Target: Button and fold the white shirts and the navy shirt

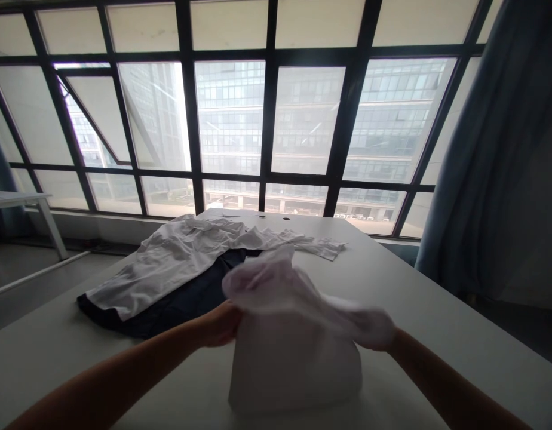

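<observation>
A thin whitish garment [298, 358], blurred by motion, hangs above the near part of the table between my two hands. At its left edge, my left hand [221, 325] is closed on the cloth, its fingertips hidden behind it. My right hand [377, 335] grips the right side, with sheer fabric draped over most of its fingers. The garment's upper part is bunched and its lower part hangs down in a broad panel. Beyond my left hand, a crumpled white shirt [168, 263] lies spread over a dark navy garment [181, 304].
The white table [437, 334] runs away toward a large framed window [231, 119]. Two dark round holes sit near its far end. A blue-grey curtain [473, 155] hangs at the right. Another white table [47, 221] stands at the far left.
</observation>
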The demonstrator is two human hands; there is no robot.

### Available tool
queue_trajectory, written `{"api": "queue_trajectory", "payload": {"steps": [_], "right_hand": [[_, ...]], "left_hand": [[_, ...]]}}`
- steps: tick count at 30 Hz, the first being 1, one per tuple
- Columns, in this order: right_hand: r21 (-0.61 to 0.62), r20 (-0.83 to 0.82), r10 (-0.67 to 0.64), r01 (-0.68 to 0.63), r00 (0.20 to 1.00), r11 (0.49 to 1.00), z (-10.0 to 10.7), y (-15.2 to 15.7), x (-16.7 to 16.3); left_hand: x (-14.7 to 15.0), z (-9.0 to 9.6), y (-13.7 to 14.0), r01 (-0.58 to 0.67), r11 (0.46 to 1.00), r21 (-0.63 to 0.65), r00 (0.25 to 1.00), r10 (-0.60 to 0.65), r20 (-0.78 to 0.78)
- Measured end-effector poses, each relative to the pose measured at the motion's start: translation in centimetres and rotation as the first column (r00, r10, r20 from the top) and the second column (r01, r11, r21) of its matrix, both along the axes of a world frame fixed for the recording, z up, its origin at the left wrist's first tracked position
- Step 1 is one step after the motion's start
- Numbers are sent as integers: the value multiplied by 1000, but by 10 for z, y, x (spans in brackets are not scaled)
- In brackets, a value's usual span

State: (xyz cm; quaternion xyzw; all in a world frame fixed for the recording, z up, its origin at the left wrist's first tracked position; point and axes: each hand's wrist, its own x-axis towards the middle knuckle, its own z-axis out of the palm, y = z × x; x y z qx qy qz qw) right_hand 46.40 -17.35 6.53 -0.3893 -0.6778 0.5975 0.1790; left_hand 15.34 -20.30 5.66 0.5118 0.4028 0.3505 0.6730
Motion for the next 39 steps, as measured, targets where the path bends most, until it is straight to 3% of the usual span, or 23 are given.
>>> {"api": "queue_trajectory", "payload": {"steps": [2, 4, 7, 11, 18, 20, 23, 25, 27, 34, 37, 39], "right_hand": [[-69, 76, -79, 85, 994, 994, -9, 9, 0], [-110, 199, -122, 146, 972, 983, -18, 18, 0], [-83, 310, -247, 285, 918, 955, -26, 27, 0], [2, 298, -378, 395, 877, 919, -28, 28, -5], [112, 106, -453, 442, 885, 890, -33, 30, -11], [43, 184, -411, 411, 893, 911, -28, 29, -6], [-134, 286, -159, 204, 945, 970, -11, 22, 7], [-225, 295, 28, 41, 955, 973, 1, 16, 15], [-265, 288, 131, -53, 949, 963, 11, 10, 19], [-285, 247, 126, -52, 961, 957, 7, 6, 11], [-273, 342, 132, -36, 930, 961, 5, 7, 13], [-234, 488, 128, -12, 864, 972, 6, 5, 15]], "left_hand": [[1, -8, 15, -50, 999, 19, 999, 51, -15], [-3, -18, 29, -92, 995, 29, 984, 95, -148], [-11, -31, 47, -114, 993, -12, 951, 105, -290], [-11, -39, 57, -157, 987, -41, 955, 141, -261], [-6, -40, 61, -172, 985, 3, 977, 171, -124], [-8, -36, 60, -151, 988, 20, 969, 152, -193], [-14, -26, 53, -107, 991, 82, 933, 129, -336], [-18, -19, 47, -98, 988, 121, 906, 138, -400], [-20, -15, 41, -102, 986, 133, 885, 151, -440], [-20, -22, 37, -37, 983, 182, 878, 119, -464], [-20, -24, 38, -12, 984, 180, 855, 104, -509], [-20, -22, 36, 20, 985, 174, 814, 85, -575]]}}
